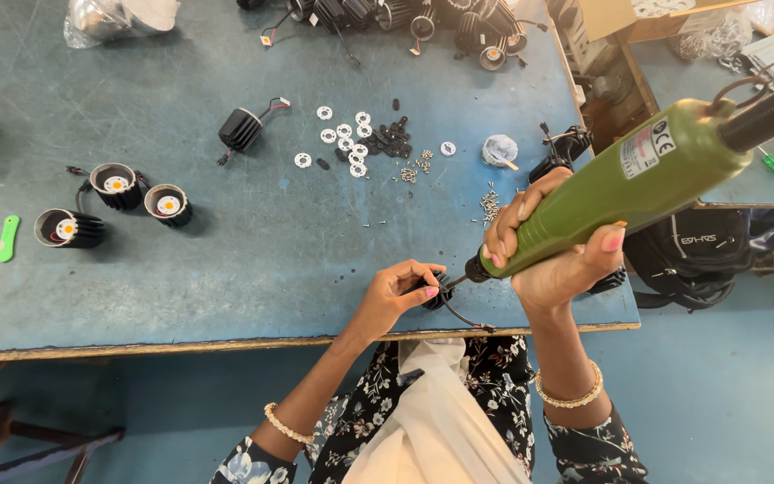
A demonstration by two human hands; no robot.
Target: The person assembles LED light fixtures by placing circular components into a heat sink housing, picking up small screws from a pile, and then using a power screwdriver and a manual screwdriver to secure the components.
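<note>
Near the front edge of the blue worktable [226, 269], the left hand [398, 291] pinches a small black lamp housing [438, 291] against the tabletop. Just beside it, the right hand [548, 251] wraps tightly around a green electric screwdriver [620, 193], tilted, its tip meeting the housing. White rings [344, 142] and loose screws [489, 206] lie farther back.

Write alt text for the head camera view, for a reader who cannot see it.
Seen from above, a person's right hand holds a green electric screwdriver with its tip at a small black lamp housing, which the left hand steadies on a blue worktable. White rings, loose screws and three open lamp housings lie further back.
</note>
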